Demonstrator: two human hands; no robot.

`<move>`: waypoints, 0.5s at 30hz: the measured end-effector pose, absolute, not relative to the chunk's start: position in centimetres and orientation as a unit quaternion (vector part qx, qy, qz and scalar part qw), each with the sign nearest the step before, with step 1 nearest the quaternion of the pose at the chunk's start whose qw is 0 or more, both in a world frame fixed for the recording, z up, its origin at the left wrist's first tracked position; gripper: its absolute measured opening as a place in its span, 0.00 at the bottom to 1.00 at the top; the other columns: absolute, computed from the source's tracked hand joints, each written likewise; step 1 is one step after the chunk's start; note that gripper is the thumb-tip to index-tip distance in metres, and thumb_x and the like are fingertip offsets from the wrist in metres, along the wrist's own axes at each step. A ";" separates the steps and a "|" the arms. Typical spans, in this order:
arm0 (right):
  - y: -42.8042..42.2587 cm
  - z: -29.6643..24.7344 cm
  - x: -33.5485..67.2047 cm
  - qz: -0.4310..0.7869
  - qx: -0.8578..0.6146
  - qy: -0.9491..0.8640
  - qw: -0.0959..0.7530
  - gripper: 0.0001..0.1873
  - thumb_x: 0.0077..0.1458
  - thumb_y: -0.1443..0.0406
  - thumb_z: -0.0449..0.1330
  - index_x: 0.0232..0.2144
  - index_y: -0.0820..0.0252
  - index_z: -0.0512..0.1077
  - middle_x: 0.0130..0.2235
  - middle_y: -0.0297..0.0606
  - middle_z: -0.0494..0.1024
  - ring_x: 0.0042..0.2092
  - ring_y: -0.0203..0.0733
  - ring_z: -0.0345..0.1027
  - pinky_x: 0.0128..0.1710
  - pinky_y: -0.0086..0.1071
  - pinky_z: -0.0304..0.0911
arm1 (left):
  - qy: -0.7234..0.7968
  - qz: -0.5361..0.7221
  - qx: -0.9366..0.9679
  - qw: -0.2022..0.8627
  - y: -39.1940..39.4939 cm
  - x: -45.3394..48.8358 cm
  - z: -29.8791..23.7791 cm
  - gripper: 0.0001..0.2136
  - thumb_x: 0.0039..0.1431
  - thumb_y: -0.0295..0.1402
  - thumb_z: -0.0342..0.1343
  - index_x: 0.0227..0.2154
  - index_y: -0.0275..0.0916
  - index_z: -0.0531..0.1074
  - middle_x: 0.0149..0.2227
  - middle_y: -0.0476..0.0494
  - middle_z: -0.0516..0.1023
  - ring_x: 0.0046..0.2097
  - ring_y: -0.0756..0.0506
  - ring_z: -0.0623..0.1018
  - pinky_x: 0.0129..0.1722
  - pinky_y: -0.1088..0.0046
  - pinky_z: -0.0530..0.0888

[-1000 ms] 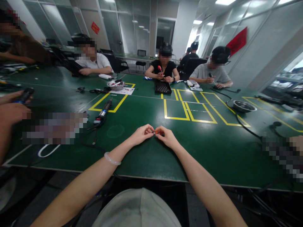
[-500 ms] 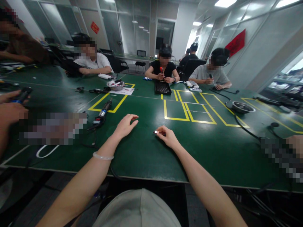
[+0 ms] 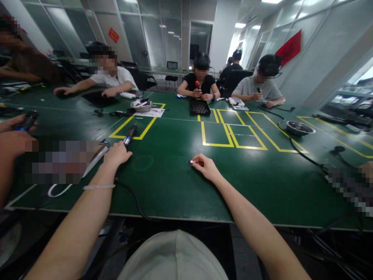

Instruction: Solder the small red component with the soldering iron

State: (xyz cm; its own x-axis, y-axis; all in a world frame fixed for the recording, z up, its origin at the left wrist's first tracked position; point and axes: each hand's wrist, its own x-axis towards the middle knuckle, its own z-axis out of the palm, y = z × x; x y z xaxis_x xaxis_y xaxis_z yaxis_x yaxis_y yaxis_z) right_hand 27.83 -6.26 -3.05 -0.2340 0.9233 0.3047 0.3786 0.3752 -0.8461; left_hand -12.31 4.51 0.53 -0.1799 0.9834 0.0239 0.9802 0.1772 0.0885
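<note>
My left hand [image 3: 117,153] is on the rear part of an electric screwdriver [image 3: 129,134], its fingers closed around the body. The tool lies at the front corner of a yellow taped square, its tip pointing away from me, and a black cord trails back toward the table edge. Between the thumb and fingers of my right hand [image 3: 205,167] is a small part with a bright metal face and a reddish side [image 3: 191,161]. It is held just above or on the green table [image 3: 175,194]; its exact kind is too small to make out.
Yellow tape outlines [image 3: 217,145] mark the table ahead. A black tray [image 3: 199,108] stands before a co-worker opposite. To the right are a round metal bowl [image 3: 300,128] and a long black cable [image 3: 297,146]. Another person's hand [image 3: 17,142] holds a tool at the left.
My left hand has moved left from open table onto the electric screwdriver and closed on it. My right hand stays put with the small part. The co-worker in white has stretched out an arm.
</note>
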 end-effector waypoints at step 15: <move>-6.4 -2.7 27.5 0.301 -0.464 -0.726 0.409 0.08 0.55 0.63 0.59 0.38 0.59 0.70 0.32 0.34 0.75 0.31 0.35 0.66 0.34 0.29 0.61 | 0.648 0.015 0.762 -0.008 -1.7 1.8 2.1 0.28 0.56 0.46 0.48 0.54 0.32 0.61 0.49 0.30 0.70 0.48 0.35 0.74 0.43 0.61 0.72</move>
